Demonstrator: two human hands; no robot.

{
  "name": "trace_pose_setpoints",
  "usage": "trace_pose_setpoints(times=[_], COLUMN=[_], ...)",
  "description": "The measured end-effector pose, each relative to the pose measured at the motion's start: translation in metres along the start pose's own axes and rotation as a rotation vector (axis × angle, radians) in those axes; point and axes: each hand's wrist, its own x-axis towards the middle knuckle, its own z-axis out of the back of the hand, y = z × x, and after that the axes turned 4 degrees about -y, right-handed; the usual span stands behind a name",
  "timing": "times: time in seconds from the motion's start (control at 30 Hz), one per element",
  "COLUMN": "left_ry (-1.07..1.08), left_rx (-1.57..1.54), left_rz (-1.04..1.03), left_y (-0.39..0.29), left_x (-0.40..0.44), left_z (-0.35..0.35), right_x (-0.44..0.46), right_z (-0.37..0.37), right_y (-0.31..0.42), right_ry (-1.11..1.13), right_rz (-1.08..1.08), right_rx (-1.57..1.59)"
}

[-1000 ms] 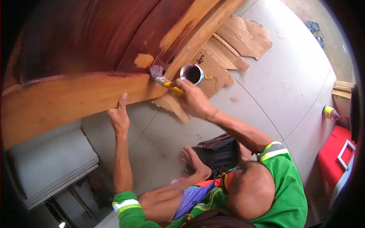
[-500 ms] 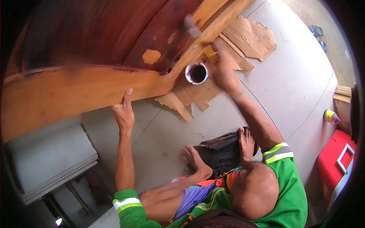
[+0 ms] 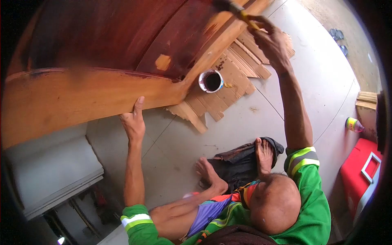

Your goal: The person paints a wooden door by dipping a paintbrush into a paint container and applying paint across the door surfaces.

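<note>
A large wooden door (image 3: 122, 55) fills the far left, its panel (image 3: 110, 32) dark red, its frame (image 3: 85, 92) pale. To the right, cardboard (image 3: 234, 96) lies under a pot (image 3: 201, 85) of dark liquid. The left hand (image 3: 134, 121) rests its thumb on the frame's near edge; its fingers are hidden, so I cannot tell their grip. The right hand (image 3: 271, 43) grips a brush (image 3: 237, 10) at the far end. Brushing the panel seems the step in hand; the next stroke calls for care beside the frame.

Left of the cup (image 3: 201, 85), the rail (image 3: 90, 92) I grip is smooth, bare wood; beyond it, the panel (image 3: 106, 36) wears a dark red sheen. Beneath the cup lies matt, rough-torn cardboard (image 3: 214, 101); right of it, smooth, shiny tiles (image 3: 302, 73).
</note>
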Motion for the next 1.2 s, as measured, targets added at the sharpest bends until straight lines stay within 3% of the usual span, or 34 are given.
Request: trace_pose_setpoints(times=[0.07, 0.13, 0.17, 0.2, 0.27, 0.37, 0.47, 0.5, 0.7, 0.77, 0.87, 1.03, 1.13, 1.2], left_ry=[-0.018, 0.006, 0.020, 0.002, -0.036, -0.105, 0.047, 0.042, 0.012, -0.028, 0.039, -0.018, 0.027, 0.031], left_rx=[-0.032, -0.043, -0.051, -0.049, -0.041, -0.037, -0.042, -0.040, -0.016, -0.016, -0.030, -0.033, -0.046, -0.047], left_rz=[-0.018, 0.005, 0.013, -0.001, -0.027, -0.047, 0.048, 0.038, 0.051, 0.002, 0.016, -0.008, 0.033, 0.023], left_y=[-0.004, 0.000, 0.001, 0.001, 0.002, -0.008, 0.001, -0.001, 0.003, 0.001, 0.010, 0.001, 0.007, 0.008], left_x=[-0.001, -0.002, -0.001, -0.001, -0.001, -0.002, -0.003, -0.003, -0.002, -0.003, -0.001, 0.002, -0.001, -0.001], left_z=[-0.002, 0.000, -0.001, -0.002, -0.002, -0.005, 0.003, 0.003, 0.002, -0.001, 0.002, 0.001, 0.003, 0.002], right_x=[-0.014, -0.049, -0.084, -0.120, -0.148, -0.116, -0.049, -0.037, -0.060, -0.099, -0.147, -0.155, -0.146, -0.146], right_z=[-0.009, -0.063, -0.092, -0.110, -0.106, -0.070, -0.039, -0.035, -0.030, -0.079, -0.106, -0.073, -0.079, -0.094], right_y=[0.003, -0.024, -0.015, 0.005, 0.040, 0.046, 0.061, 0.068, 0.043, 0.034, 0.037, 0.040, 0.053, 0.025], right_ry=[-0.091, -0.092, 0.078, 0.069, 0.470, 0.536, 0.556, 0.470, -0.053, -0.061, 0.379, 0.302, 0.212, 0.269], right_rz=[-0.071, 0.351, 0.175, 0.275, 0.205, 0.292, 0.329, 0.235, 0.207, 0.366, 0.411, 0.405, 0.683, 0.694], right_rx=[-0.004, 0.071, 0.164, 0.061, 0.110, 0.044, -0.080, -0.076, 0.096, -0.017, -0.146, -0.263, -0.314, -0.410])
